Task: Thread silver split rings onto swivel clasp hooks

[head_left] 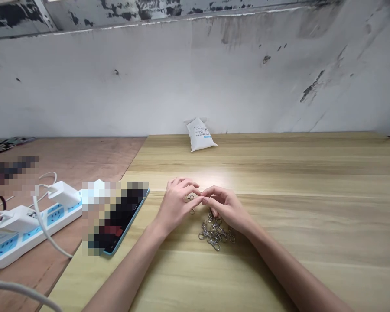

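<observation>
Pile of silver metal clasps (215, 234) is left unhandled; tiny piece (201, 194) pinched by left hand (176, 201) and right hand (230, 209); finished count unclear.

Free passage over the surface (328, 195) right of the right hand (227, 206). Leftward obstructed by phone (125, 219), then power strip (55, 215) and cable (13, 286). Metal clasps (216, 234) occupy the gap between forearms (138, 255).
</observation>
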The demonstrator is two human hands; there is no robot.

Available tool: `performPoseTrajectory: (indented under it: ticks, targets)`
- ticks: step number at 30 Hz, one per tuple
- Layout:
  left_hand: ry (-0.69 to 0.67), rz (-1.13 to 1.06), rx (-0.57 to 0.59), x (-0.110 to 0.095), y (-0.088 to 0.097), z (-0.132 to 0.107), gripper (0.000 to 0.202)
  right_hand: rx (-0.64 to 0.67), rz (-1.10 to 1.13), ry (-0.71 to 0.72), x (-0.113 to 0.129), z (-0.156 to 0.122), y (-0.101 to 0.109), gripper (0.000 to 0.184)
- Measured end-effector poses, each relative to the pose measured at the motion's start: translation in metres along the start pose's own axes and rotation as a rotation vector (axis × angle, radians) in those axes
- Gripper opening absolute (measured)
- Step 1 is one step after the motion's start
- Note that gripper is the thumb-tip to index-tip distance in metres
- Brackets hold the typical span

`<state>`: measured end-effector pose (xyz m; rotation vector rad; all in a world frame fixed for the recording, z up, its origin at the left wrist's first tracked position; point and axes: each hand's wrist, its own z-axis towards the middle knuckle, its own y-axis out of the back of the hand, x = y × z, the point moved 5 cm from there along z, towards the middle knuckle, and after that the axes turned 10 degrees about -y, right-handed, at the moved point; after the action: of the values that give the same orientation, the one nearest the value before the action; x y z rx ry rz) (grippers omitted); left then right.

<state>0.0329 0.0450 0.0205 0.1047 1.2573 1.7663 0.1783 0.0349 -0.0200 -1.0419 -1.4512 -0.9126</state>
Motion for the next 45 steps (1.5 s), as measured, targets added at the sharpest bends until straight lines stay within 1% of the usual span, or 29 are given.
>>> performPoseTrajectory:
  ticks: [6,9,11,13,14,16,19,21,23,26,29,32,34,35,36,38,39,41,43,45]
  targets:
    - [-0.078,0.007,0.019,-0.006,-0.001,0.001,0.009,0.056,0.096,-0.098,-0.002,0.000,0.002,0.031]
    - [-0.097,0.023,0.014,-0.007,0.001,0.002,0.015,0.056,0.053,-0.081,0.001,-0.001,0.003,0.033]
    - [-0.084,0.032,0.004,-0.005,0.002,0.002,0.017,-0.011,-0.083,-0.008,0.008,-0.004,0.006,0.029]
    - [-0.053,0.044,-0.010,-0.002,0.005,0.001,0.015,-0.098,-0.315,0.089,0.018,-0.009,0.010,0.022]
    - [-0.036,0.051,-0.013,0.000,0.006,0.001,0.014,-0.114,-0.446,0.131,0.023,-0.012,0.010,0.019]
    - [-0.009,0.065,-0.010,0.003,0.007,0.001,0.013,-0.066,-0.678,0.185,0.029,-0.019,0.005,0.012]
    - [0.015,0.087,0.004,0.007,0.006,0.000,0.014,0.074,-0.924,0.183,0.030,-0.029,-0.007,0.006]
    - [0.025,0.099,0.008,0.007,0.005,0.000,0.014,0.124,-1.033,0.185,0.029,-0.035,-0.014,0.007]
    - [0.031,0.105,0.007,0.007,0.005,-0.001,0.014,0.142,-1.120,0.186,0.028,-0.039,-0.020,0.007]
    - [0.041,0.109,0.000,0.008,0.006,-0.001,0.011,0.124,-1.247,0.202,0.026,-0.040,-0.028,0.013]
    - [0.050,0.106,0.000,0.008,0.006,0.000,0.010,0.121,-1.383,0.263,0.024,-0.039,-0.038,0.023]
    - [0.048,0.102,-0.001,0.009,0.006,0.000,0.009,0.110,-1.442,0.325,0.020,-0.037,-0.045,0.023]
    - [0.048,0.097,-0.006,0.008,0.006,0.000,0.009,0.066,-1.388,0.347,0.020,-0.034,-0.044,0.020]
    - [0.048,0.093,-0.008,0.008,0.006,0.000,0.008,0.031,-1.321,0.355,0.021,-0.032,-0.041,0.019]
    - [0.046,0.090,-0.011,0.007,0.006,0.000,0.008,-0.008,-1.225,0.362,0.023,-0.030,-0.036,0.017]
    - [0.040,0.083,-0.016,0.006,0.007,0.001,0.007,-0.117,-0.965,0.365,0.030,-0.027,-0.022,0.015]
    - [0.035,0.077,-0.018,0.006,0.008,0.001,0.006,-0.169,-0.827,0.342,0.033,-0.025,-0.013,0.013]
    - [0.028,0.059,-0.024,0.005,0.008,0.001,0.005,-0.259,-0.560,0.245,0.033,-0.020,0.005,0.013]
    - [0.028,0.033,-0.034,0.004,0.009,0.001,0.004,-0.301,-0.340,0.146,0.030,-0.016,0.017,0.020]
    - [0.024,0.019,-0.051,0.002,0.009,0.001,0.005,-0.315,-0.216,0.108,0.026,-0.013,0.023,0.024]
